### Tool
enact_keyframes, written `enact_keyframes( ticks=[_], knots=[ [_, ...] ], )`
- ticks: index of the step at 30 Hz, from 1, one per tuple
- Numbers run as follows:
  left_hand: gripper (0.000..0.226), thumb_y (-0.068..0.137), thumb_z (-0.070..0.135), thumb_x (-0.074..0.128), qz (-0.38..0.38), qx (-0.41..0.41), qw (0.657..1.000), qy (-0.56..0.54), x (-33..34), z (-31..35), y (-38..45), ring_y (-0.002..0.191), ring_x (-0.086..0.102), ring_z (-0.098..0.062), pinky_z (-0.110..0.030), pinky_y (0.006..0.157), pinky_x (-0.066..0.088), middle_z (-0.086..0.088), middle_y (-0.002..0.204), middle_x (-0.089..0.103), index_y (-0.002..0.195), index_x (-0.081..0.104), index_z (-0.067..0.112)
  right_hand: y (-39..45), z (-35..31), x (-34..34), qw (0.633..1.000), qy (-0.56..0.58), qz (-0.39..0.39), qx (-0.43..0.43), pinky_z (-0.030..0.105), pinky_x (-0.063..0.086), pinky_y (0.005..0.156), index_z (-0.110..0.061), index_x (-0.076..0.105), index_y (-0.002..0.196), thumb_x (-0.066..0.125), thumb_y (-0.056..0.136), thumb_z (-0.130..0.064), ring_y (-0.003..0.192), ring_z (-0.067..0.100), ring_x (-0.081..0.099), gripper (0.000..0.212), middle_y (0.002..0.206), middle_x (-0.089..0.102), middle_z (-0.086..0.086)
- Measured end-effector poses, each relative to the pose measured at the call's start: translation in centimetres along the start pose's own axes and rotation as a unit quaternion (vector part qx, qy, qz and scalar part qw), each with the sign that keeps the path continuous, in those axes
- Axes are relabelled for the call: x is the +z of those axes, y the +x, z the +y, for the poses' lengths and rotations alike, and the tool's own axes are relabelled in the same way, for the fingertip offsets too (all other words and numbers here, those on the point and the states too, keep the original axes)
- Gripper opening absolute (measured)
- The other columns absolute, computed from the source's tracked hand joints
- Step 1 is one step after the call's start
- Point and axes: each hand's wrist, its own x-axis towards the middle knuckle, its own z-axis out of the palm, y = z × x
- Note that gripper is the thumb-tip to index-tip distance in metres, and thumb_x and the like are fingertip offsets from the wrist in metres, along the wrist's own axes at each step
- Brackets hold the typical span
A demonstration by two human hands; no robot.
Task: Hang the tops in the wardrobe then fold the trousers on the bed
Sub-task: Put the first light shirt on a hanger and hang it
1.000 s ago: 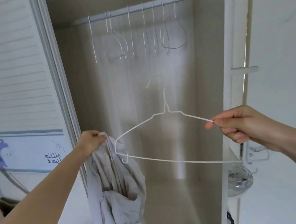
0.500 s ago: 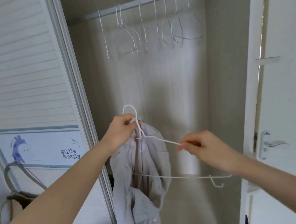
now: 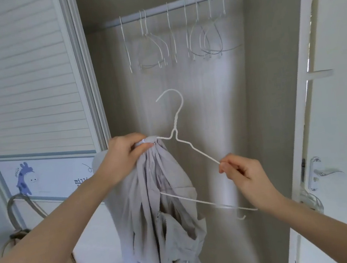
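Note:
A light grey top (image 3: 166, 213) hangs bunched in front of the open wardrobe (image 3: 274, 120). My left hand (image 3: 123, 155) grips its upper edge together with the left shoulder of a white wire hanger (image 3: 178, 128). My right hand (image 3: 241, 173) pinches the hanger's right sloping arm. The hanger's left half is inside the top; its hook and right half stick out bare. The bottom bar runs out of the cloth toward the lower right. No trousers or bed are in view.
Several bare white wire hangers (image 3: 171, 37) hang on the wardrobe rail (image 3: 178, 2). A slatted sliding door (image 3: 23, 72) with a giraffe picture stands at the left. An open white door with a handle (image 3: 322, 172) is at the right. A bag with handles (image 3: 20, 213) sits lower left.
The hanger's left end has gone into the top. Both hands came together and rose; my right hand slid inward along the hanger's arm, and the hook now stands clear above the cloth.

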Motion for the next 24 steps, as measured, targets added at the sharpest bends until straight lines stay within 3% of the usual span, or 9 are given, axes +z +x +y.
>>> enact_keyframes(
  ticks=[4,6,8,11,15,17,19,21,24],
  knots=[
    [0.017,0.092,0.028,0.064,-0.018,0.04,0.999,-0.002,1.4,1.6,-0.1,0.056,0.042,-0.007,-0.025,0.059,0.035,0.004,0.057,0.046,0.077,0.064,0.021,1.3,-0.2,1.3,0.955,-0.297,0.0,-0.013,0.033,0.045,0.064,-0.023,0.063,0.095,0.051,0.089,-0.027,0.068,0.018,0.046,0.014,0.072,0.053,-0.005],
    [0.025,0.091,0.023,0.065,0.017,0.016,1.0,0.01,1.8,1.1,-0.1,0.054,0.042,-0.005,-0.024,0.057,0.033,0.01,0.052,0.046,0.069,0.056,0.026,1.5,-0.7,1.7,0.917,-0.395,0.046,-0.04,0.036,0.046,0.079,-0.018,0.06,0.117,0.059,0.079,-0.007,0.086,0.026,0.047,0.04,0.101,0.055,0.004],
    [0.032,0.091,0.021,0.066,0.035,-0.02,0.999,-0.019,2.0,0.9,0.0,0.053,0.034,-0.012,-0.023,0.056,0.031,0.007,0.05,0.039,0.062,0.054,0.03,0.6,-1.8,2.7,0.942,-0.323,0.039,-0.084,0.031,0.045,0.079,-0.016,0.059,0.111,0.056,0.079,-0.004,0.088,0.022,0.049,0.035,0.104,0.054,0.003],
    [0.026,0.09,0.02,0.067,0.051,-0.048,0.995,-0.067,2.2,1.6,0.4,0.057,0.026,-0.011,-0.018,0.054,0.027,0.005,0.054,0.032,0.066,0.065,0.027,-2.1,-2.0,5.9,0.964,-0.192,-0.173,0.062,0.031,0.047,0.079,-0.018,0.056,0.105,0.05,0.091,-0.021,0.088,0.018,0.057,0.016,0.096,0.061,-0.002],
    [0.024,0.09,0.016,0.067,0.056,-0.067,0.992,-0.09,2.5,2.5,1.2,0.057,0.029,-0.009,-0.025,0.056,0.026,-0.009,0.058,0.04,0.068,0.065,0.01,-4.5,1.1,10.2,0.911,-0.164,-0.318,0.203,0.039,0.036,0.106,-0.027,0.032,0.139,0.055,0.082,-0.045,0.124,0.025,0.043,0.064,0.131,0.051,0.0],
    [0.017,0.089,0.016,0.068,0.071,-0.085,0.989,-0.101,2.3,2.4,1.4,0.056,0.035,-0.008,-0.023,0.057,0.031,-0.003,0.057,0.049,0.074,0.068,0.009,-4.5,1.9,10.9,0.91,-0.148,-0.31,0.234,0.043,0.033,0.106,-0.034,0.039,0.129,0.053,0.084,-0.044,0.121,0.024,0.04,0.049,0.125,0.052,-0.004],
    [0.007,0.088,0.015,0.07,0.09,-0.1,0.985,-0.109,1.8,1.9,1.3,0.058,0.043,-0.007,-0.019,0.06,0.036,0.007,0.059,0.053,0.081,0.069,0.013,-4.5,2.4,10.3,0.91,-0.157,-0.307,0.231,0.039,0.036,0.101,-0.04,0.052,0.093,0.053,0.088,-0.041,0.104,0.018,0.045,0.006,0.093,0.056,-0.01],
    [0.007,0.087,0.014,0.07,0.097,-0.113,0.982,-0.117,1.0,0.8,1.0,0.061,0.046,-0.008,-0.023,0.064,0.038,0.002,0.065,0.057,0.081,0.068,0.013,-3.9,2.7,8.3,0.904,-0.227,-0.296,0.207,0.033,0.036,0.09,-0.036,0.049,0.072,0.052,0.092,-0.041,0.096,0.016,0.042,0.021,0.07,0.043,-0.013],
    [0.012,0.088,0.013,0.069,0.067,-0.107,0.981,-0.148,0.0,-0.8,-0.3,0.065,0.048,-0.012,-0.027,0.064,0.038,-0.019,0.072,0.062,0.079,0.072,0.006,-1.7,3.6,3.8,0.888,-0.356,-0.251,0.149,0.033,0.025,0.08,-0.037,0.058,0.097,0.045,0.097,-0.043,0.11,0.019,0.035,0.014,0.072,0.032,-0.019]
  ],
)
